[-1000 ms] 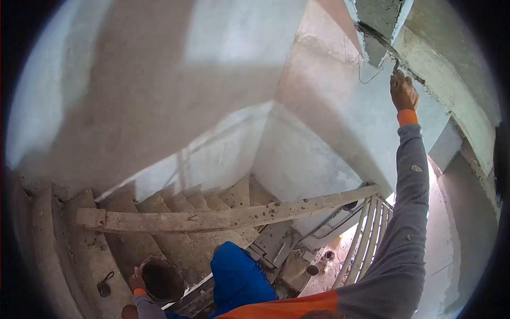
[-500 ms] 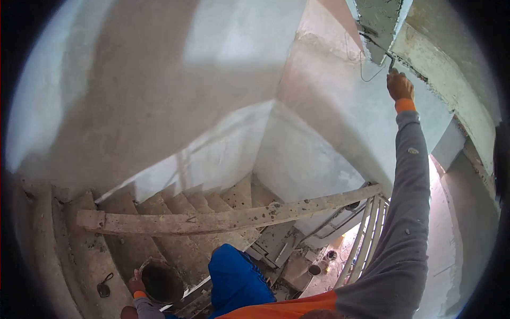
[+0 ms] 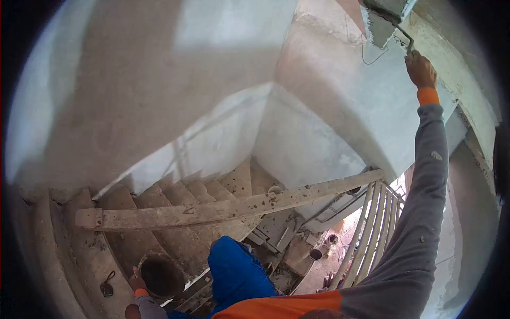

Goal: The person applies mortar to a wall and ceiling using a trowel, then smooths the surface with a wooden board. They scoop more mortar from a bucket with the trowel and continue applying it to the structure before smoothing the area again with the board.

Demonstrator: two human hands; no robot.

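Observation:
My right hand [image 3: 421,70] is raised high at the upper right, its fingers wrapped round the handle of a trowel [image 3: 409,38]. The trowel's bent neck runs up to the left, where its blade lies along the rough lower edge of a concrete beam [image 3: 381,31]. Down at the lower left, my left hand [image 3: 137,279] grips the rim of a round bucket [image 3: 171,259], which is dark inside. A thin wire loop [image 3: 364,56] hangs from the wall beside the beam.
A mortar-spotted handrail [image 3: 228,212] crosses in front of me above concrete steps [image 3: 135,247]. Pale balusters [image 3: 355,242] stand right. A small dark object with a loop [image 3: 107,285] lies on a step. Far below sits another bucket [image 3: 315,254].
My right hand and the trowel have moved right and slightly up along the beam's edge. The view has shifted a little; my left hand stays at the bucket.

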